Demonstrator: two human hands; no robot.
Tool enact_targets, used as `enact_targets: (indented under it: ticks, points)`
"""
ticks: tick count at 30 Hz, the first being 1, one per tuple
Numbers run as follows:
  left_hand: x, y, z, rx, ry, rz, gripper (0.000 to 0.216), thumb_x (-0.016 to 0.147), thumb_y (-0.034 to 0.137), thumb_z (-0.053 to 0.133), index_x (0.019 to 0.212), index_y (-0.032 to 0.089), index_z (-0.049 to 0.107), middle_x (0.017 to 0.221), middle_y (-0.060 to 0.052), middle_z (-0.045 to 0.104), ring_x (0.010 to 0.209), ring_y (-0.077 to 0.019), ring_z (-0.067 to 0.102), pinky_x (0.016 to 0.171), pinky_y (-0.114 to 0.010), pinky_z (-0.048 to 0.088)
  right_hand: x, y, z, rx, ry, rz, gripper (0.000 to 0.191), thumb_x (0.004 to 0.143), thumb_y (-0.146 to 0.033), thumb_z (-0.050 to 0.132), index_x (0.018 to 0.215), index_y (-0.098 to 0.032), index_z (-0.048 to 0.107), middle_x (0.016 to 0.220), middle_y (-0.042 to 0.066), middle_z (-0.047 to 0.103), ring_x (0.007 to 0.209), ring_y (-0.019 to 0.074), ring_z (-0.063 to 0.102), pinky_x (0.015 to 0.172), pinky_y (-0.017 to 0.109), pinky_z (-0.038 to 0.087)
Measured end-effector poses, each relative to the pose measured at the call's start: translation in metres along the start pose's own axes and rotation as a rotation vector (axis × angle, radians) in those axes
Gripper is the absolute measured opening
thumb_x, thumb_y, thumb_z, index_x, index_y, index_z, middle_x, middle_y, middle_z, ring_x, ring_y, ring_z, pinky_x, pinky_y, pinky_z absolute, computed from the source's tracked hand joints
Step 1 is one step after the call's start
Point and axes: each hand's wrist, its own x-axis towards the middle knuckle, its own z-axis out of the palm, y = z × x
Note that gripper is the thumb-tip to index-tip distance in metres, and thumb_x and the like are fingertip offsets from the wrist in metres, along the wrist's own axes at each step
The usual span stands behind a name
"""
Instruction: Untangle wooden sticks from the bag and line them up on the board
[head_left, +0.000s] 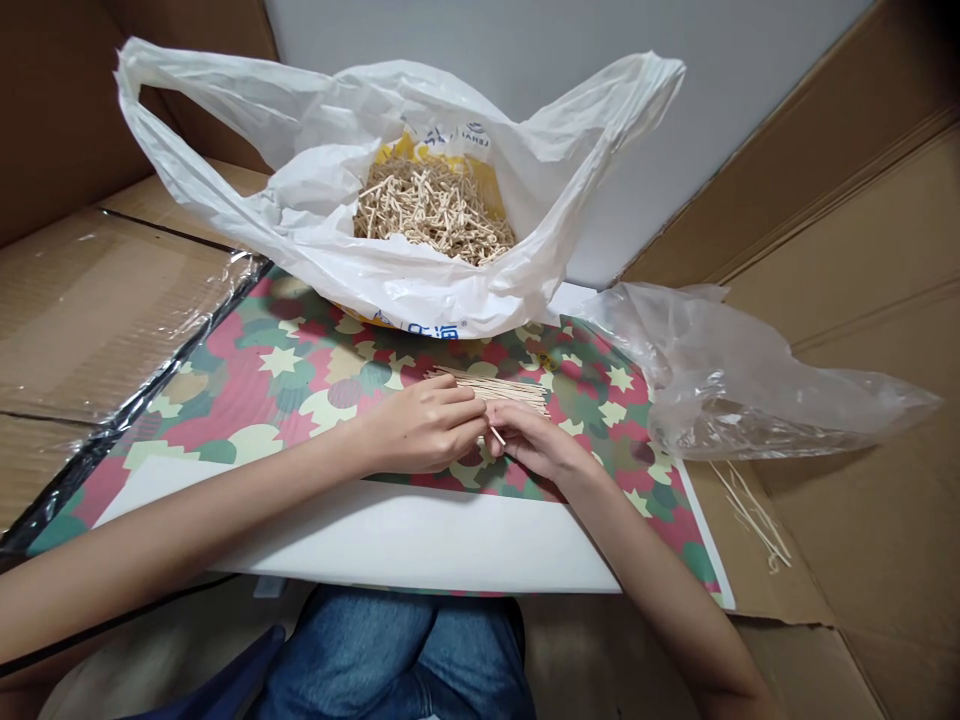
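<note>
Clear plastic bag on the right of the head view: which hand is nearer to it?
Right. The right hand lies to the left of the clear plastic bag, not touching it; the left hand is farther away, beyond the right hand.

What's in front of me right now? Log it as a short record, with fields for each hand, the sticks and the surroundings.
Left hand: beside a row of thin wooden sticks
Right hand: next to a single wooden stick, grip unclear
Surface: star-patterned mat under the row
Behind: white plastic bag around yellow packaging with a heap of pale wooden pieces
Right side: clear plastic bag beside cardboard
</note>
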Motion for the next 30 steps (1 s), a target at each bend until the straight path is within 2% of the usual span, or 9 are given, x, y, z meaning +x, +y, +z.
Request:
enact_targets:
  ticks: [3,5,7,11,15,19,23,26,30]
  points:
    - [0.001,0.003,0.002,-0.053,0.056,-0.044,0.017,0.083,0.018,0.043,0.067,0.016,0.05,0.061,0.0,0.052,0.059,-0.0118,0.045,0.058,-0.03,0.026,-0.001,-0.002,0.004,-0.088,-0.02,-0.023,0.026,0.084,-0.024,0.043,0.061,-0.018,0.052,0.063,0.0,0.051,0.06,0.0119,0.05,0.056,0.024,0.04]
    - [0.001,0.004,0.003,-0.136,0.084,-0.165,0.014,0.078,0.019,0.045,0.065,0.016,0.05,0.059,0.0,0.051,0.058,-0.0115,0.045,0.058,-0.029,0.026,-0.003,-0.005,0.007,-0.184,-0.017,-0.031,0.03,0.088,-0.033,0.038,0.065,-0.019,0.052,0.063,0.0,0.051,0.06,0.0128,0.05,0.057,0.026,0.041]
    - [0.001,0.006,0.003,-0.245,0.107,-0.342,0.011,0.073,0.019,0.047,0.062,0.016,0.05,0.057,0.001,0.05,0.056,-0.0109,0.044,0.058,-0.029,0.027,-0.006,-0.009,0.01,-0.328,0.074,-0.07,0.034,0.09,-0.042,0.032,0.073,-0.02,0.052,0.065,0.0,0.051,0.062,0.0134,0.05,0.061,0.028,0.042]
    - [0.001,0.007,0.003,-0.462,0.122,-0.608,0.009,0.068,0.017,0.048,0.061,0.015,0.051,0.057,0.002,0.05,0.057,-0.0096,0.044,0.058,-0.026,0.029,-0.012,-0.015,0.014,-0.794,0.414,-0.397,0.038,0.088,-0.053,0.03,0.09,-0.021,0.05,0.083,0.002,0.053,0.078,0.0161,0.051,0.073,0.031,0.041]
    - [0.003,0.008,0.002,-0.685,0.13,-0.702,0.009,0.069,0.015,0.049,0.06,0.013,0.053,0.059,0.002,0.05,0.055,-0.008,0.044,0.055,-0.022,0.032,-0.015,-0.016,0.018,-1.131,0.419,-0.674,0.046,0.086,-0.058,0.025,0.087,-0.02,0.051,0.084,0.006,0.055,0.081,0.019,0.049,0.074,0.034,0.039]
    - [0.006,0.008,0.0,-0.849,0.131,-0.774,0.008,0.066,0.012,0.05,0.059,0.012,0.053,0.058,0.002,0.051,0.054,-0.007,0.043,0.052,-0.019,0.033,-0.014,-0.014,0.018,-1.261,0.339,-0.685,0.05,0.089,-0.055,0.018,0.083,-0.019,0.052,0.079,0.005,0.058,0.079,0.0187,0.048,0.074,0.034,0.038]
    - [0.007,0.007,-0.001,-0.992,0.123,-0.838,0.007,0.065,0.013,0.05,0.059,0.012,0.053,0.056,0.003,0.05,0.052,-0.0062,0.042,0.05,-0.017,0.033,-0.014,-0.014,0.017,-1.436,0.301,-0.656,0.048,0.087,-0.056,0.025,0.087,-0.017,0.054,0.083,0.007,0.057,0.08,0.0207,0.047,0.074,0.035,0.038]
    - [0.007,0.006,-0.001,-1.066,0.117,-0.869,0.006,0.064,0.013,0.05,0.059,0.012,0.053,0.056,0.003,0.049,0.052,-0.0061,0.042,0.05,-0.017,0.034,-0.016,-0.014,0.02,-1.564,0.296,-0.597,0.037,0.087,-0.049,0.037,0.086,-0.017,0.054,0.079,0.008,0.056,0.08,0.0217,0.046,0.073,0.035,0.037]
    - [0.006,0.007,0.001,-1.155,0.112,-0.89,0.005,0.065,0.013,0.05,0.06,0.011,0.053,0.055,0.004,0.049,0.051,-0.006,0.042,0.049,-0.017,0.033,-0.017,-0.015,0.025,-1.601,0.31,-0.565,0.021,0.087,-0.03,0.039,0.082,-0.017,0.055,0.077,0.008,0.055,0.079,0.0218,0.044,0.075,0.036,0.036]
